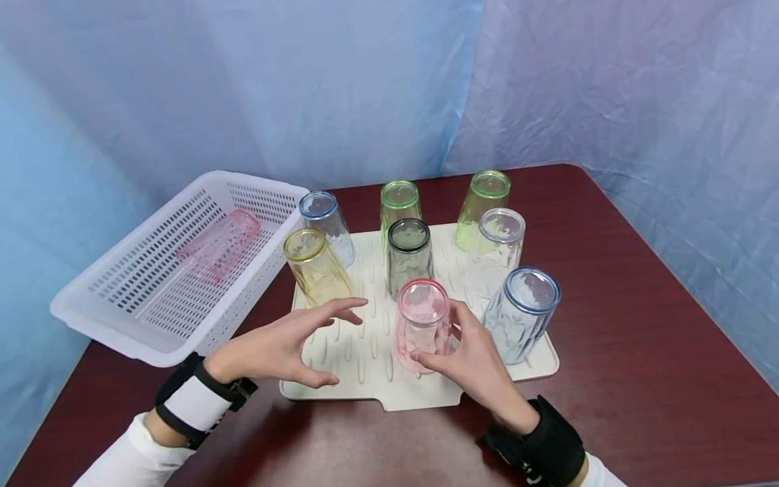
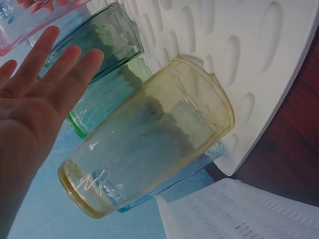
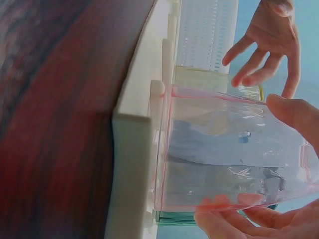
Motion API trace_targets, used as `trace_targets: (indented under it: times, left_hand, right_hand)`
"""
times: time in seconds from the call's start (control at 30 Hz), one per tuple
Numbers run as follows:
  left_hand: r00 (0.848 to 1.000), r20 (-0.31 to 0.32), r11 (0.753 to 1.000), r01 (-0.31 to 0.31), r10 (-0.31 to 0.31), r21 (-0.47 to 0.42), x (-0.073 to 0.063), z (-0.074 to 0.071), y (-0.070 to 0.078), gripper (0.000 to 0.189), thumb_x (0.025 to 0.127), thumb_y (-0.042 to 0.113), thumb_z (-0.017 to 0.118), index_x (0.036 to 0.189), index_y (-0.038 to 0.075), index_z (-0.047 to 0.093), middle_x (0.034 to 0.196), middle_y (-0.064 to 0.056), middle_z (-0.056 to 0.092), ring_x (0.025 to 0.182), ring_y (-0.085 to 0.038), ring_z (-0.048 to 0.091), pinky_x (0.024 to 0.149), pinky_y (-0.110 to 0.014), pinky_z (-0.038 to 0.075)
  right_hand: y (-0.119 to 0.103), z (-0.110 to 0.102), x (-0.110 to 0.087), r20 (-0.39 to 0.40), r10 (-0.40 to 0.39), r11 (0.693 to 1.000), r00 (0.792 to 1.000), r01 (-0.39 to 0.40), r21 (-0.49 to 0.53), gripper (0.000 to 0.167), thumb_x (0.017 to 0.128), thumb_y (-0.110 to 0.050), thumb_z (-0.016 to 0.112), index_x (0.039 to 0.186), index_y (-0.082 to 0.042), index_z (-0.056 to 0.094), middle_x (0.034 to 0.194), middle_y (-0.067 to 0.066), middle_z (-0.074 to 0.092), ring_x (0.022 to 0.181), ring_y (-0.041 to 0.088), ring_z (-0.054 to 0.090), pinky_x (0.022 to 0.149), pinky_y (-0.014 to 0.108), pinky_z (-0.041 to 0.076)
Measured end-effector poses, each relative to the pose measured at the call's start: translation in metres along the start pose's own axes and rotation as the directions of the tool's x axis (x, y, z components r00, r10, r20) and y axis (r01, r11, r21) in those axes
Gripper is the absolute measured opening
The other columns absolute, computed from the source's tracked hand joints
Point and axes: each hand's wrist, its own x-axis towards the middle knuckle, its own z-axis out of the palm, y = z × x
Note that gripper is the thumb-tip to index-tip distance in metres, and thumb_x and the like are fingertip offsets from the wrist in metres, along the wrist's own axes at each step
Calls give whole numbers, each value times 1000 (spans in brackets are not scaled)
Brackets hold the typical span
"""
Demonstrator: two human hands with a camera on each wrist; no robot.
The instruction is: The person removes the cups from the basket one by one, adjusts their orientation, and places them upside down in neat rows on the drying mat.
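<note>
My right hand (image 1: 477, 355) holds a pink glass (image 1: 422, 325), its thumb on one side and its fingers on the other. The glass stands upside down at the front of a cream drying mat (image 1: 365, 382); in the right wrist view its rim meets the mat's ridges. My left hand (image 1: 282, 345) hovers over the mat's front left with fingers spread, holding nothing. Nearest to it is an upside-down yellow glass (image 2: 149, 134). Behind the pink glass stands a dark grey glass (image 1: 410, 260), and a blue glass (image 1: 523, 314) leans slightly just right of my right hand.
Further back stand a second blue glass (image 1: 328, 226), two green glasses (image 1: 399, 203) and a clear glass (image 1: 498, 250), all upside down. At left a white perforated basket (image 1: 243, 318) holds another pink glass (image 1: 225, 243) on its side. A blue cloth (image 1: 365, 88) hangs behind the dark red table (image 1: 639, 338).
</note>
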Motion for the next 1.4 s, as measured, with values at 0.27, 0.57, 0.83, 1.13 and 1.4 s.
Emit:
trace_targets:
  times: [0.27, 0.57, 0.83, 1.13, 1.4]
  left_hand:
    - [1000, -17, 998, 12, -11, 54, -5, 0, -1, 91, 76, 17, 82, 150, 13, 28, 128, 0, 56, 121, -21, 52, 99, -46, 40]
    - [982, -168, 953, -26, 80, 303, -17, -13, -4, 56, 82, 10, 75, 132, 2, 51, 117, -3, 63, 108, -17, 58, 89, -36, 48]
    - [936, -333, 909, 39, 112, 416, -33, -51, -1, 31, 83, 1, 69, 113, 3, 64, 107, -2, 67, 101, -19, 62, 87, -33, 46]
    - [912, -400, 896, 247, -87, 368, -67, -102, -23, 33, 82, -1, 71, 115, -2, 64, 110, -16, 66, 103, -32, 61, 81, -51, 51]
    - [890, -358, 853, 405, -284, 330, -90, -139, -36, 34, 87, 4, 68, 118, -5, 60, 115, -23, 62, 109, -41, 56, 88, -58, 44]
  right_hand:
    - [-1, -1, 1, 27, 42, 999, 999, -42, -18, 78, 66, -16, 89, 131, -1, 48, 122, 15, 60, 117, 30, 53, 95, 49, 43]
    - [-3, 0, 1, 49, 20, 1000, 999, -20, -9, 80, 67, -18, 89, 133, -2, 47, 119, 12, 59, 114, 27, 53, 96, 48, 40]
    - [-14, -6, 1, 18, -60, 998, 998, 60, 1, 87, 66, -14, 89, 139, -2, 43, 134, 15, 50, 127, 32, 44, 103, 51, 34]
    - [-35, -18, 7, -27, -150, 989, 988, 149, -9, 90, 68, -12, 88, 143, -2, 38, 138, 16, 45, 128, 28, 41, 106, 46, 33]
    - [-64, -22, 11, -94, -273, 962, 958, 272, -24, 92, 65, -12, 90, 143, -6, 41, 139, 10, 44, 128, 21, 41, 106, 38, 33]
